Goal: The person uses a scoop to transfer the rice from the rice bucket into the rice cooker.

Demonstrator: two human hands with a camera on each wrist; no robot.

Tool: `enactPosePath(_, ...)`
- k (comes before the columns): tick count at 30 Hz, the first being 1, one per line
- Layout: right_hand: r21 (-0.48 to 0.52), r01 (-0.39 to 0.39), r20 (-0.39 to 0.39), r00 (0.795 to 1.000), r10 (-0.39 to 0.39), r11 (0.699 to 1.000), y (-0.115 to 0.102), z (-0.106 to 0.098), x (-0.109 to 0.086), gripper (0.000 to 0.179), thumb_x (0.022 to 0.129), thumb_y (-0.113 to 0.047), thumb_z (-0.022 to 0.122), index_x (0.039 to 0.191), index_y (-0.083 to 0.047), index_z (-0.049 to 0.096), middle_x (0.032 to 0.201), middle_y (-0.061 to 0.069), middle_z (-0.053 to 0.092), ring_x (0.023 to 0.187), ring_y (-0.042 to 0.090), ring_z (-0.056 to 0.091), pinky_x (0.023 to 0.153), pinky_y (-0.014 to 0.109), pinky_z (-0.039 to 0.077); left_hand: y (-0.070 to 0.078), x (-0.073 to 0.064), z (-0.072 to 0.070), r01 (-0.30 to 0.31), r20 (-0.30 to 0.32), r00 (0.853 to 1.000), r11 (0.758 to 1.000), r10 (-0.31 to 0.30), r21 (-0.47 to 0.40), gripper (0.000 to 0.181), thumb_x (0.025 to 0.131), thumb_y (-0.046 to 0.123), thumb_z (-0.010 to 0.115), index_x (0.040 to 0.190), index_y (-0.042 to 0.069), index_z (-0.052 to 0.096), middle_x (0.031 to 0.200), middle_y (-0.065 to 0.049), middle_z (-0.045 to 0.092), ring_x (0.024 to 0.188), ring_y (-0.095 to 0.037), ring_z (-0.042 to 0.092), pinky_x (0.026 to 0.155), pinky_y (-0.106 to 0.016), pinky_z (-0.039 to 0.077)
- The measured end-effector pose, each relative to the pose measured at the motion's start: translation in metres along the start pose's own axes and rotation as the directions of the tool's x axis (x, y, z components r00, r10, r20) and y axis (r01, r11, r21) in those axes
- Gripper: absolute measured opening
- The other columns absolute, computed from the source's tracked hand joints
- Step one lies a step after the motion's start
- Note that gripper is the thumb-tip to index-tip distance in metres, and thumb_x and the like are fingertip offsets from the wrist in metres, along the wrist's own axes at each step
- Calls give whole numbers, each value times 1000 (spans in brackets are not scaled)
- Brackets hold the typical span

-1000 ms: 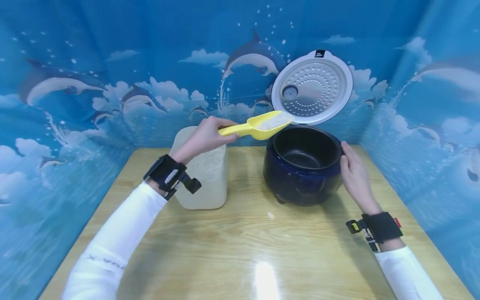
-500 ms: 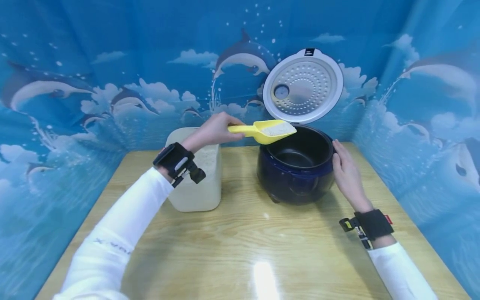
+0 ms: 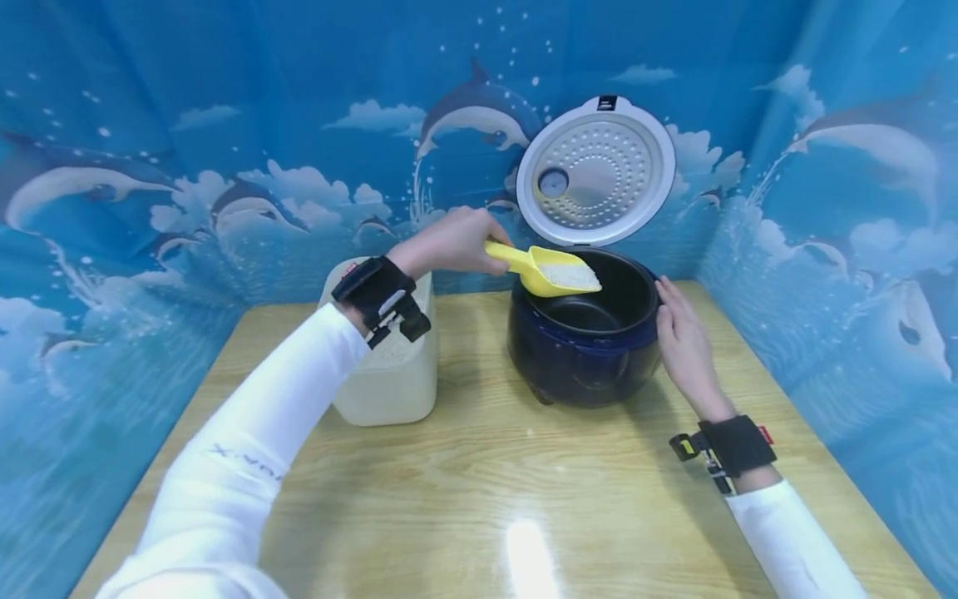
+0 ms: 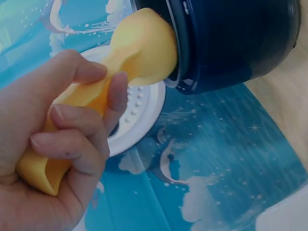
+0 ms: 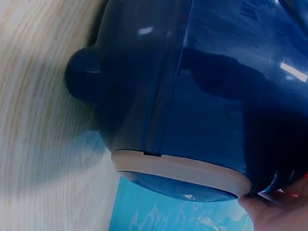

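Observation:
My left hand grips the handle of a yellow scoop, fingers wrapped round it in the left wrist view. White grains that look like rice fill the scoop, which hangs over the mouth of a dark blue rice cooker. The scoop tilts slightly down toward its tip. The cooker's lid stands raised behind it, and the black inner pot shows no grains where visible. My right hand rests on the cooker's right side near the rim, fingers fairly straight.
A whitish container holding white grains stands left of the cooker, partly hidden under my left forearm. Both stand on a wood-grain table. A blue dolphin-print curtain closes in the back and sides.
My left hand has carried the scoop rightward and lower, from beside the cooker's rim to over its opening. The scoop's tip now dips more. My right hand stays against the cooker.

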State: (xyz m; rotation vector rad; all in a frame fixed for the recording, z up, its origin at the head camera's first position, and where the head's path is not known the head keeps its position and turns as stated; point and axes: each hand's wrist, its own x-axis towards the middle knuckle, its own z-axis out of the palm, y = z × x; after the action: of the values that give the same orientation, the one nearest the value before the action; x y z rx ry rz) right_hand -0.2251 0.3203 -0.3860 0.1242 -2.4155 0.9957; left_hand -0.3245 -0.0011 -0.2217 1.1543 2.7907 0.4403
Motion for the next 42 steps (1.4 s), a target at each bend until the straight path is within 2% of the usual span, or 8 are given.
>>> enactPosePath(13, -13, -19, 2, 1000, 19, 1000, 0, 1, 0, 48, 111, -20, 32, 152, 3, 39, 161, 17, 33, 148, 42, 29, 119, 55, 21, 33, 11, -1, -50, 14, 999, 979, 48, 196, 28, 89, 16, 76, 116, 13, 77, 106, -4, 72, 93, -22, 53, 85, -34, 45)
enactPosePath(20, -11, -26, 14, 1000, 26, 1000, -1, 0, 0, 50, 111, -22, 30, 153, 3, 37, 162, 17, 31, 147, 44, 28, 118, 58, 21, 41, 9, 3, -155, -46, 982, 920, 184, 361, 37, 88, 17, 81, 123, 24, 75, 123, 1, 72, 112, -22, 63, 92, -38, 49)
enactPosePath(24, -8, -31, 21, 999, 31, 999, -2, 0, -1, 50, 111, -22, 29, 154, 3, 36, 163, 17, 30, 148, 44, 28, 118, 59, 21, 43, 7, 5, -194, -81, 966, 893, 246, 406, 41, 89, 13, 80, 126, 28, 73, 129, 2, 70, 100, -19, 67, 78, -30, 49)
enactPosePath(30, -12, -43, 23, 999, 43, 999, -2, 0, -2, 50, 111, -24, 28, 154, 2, 36, 163, 15, 30, 148, 42, 28, 118, 59, 22, 45, 3, 7, -207, -131, 943, 848, 306, 488, 43, 92, 8, 75, 127, 32, 71, 124, 3, 72, 67, -17, 56, 57, -26, 32)
enactPosePath(34, -8, -44, 24, 999, 44, 999, -2, 0, -2, 51, 111, -24, 28, 154, 2, 36, 163, 15, 30, 148, 42, 27, 118, 58, 21, 45, 1, 7, -216, -139, 940, 858, 312, 467, 42, 90, 10, 78, 126, 31, 73, 125, 3, 71, 71, -17, 59, 59, -26, 39)
enactPosePath(38, 0, -42, 25, 999, 42, 999, -1, 0, -1, 51, 111, -24, 28, 154, 2, 36, 163, 16, 30, 149, 42, 27, 119, 57, 21, 41, 0, 8, -223, -140, 943, 885, 302, 409, 36, 88, 15, 81, 122, 26, 75, 123, 3, 72, 94, -19, 68, 79, -31, 52)
enactPosePath(40, 1, -44, 28, 999, 44, 999, -1, 0, -1, 51, 111, -24, 28, 155, 2, 35, 164, 15, 29, 149, 42, 27, 119, 57, 20, 38, 0, 8, -209, -135, 950, 894, 283, 397, 31, 89, 19, 79, 119, 25, 76, 115, 3, 75, 97, -19, 67, 83, -34, 52)
enactPosePath(42, 3, -44, 33, 998, 44, 999, -1, 0, -2, 51, 111, -25, 28, 155, 2, 35, 164, 15, 28, 149, 42, 26, 119, 58, 20, 35, -1, 9, -179, -130, 960, 898, 249, 401, 24, 92, 24, 75, 116, 24, 77, 97, 3, 74, 85, -19, 64, 75, -31, 49)
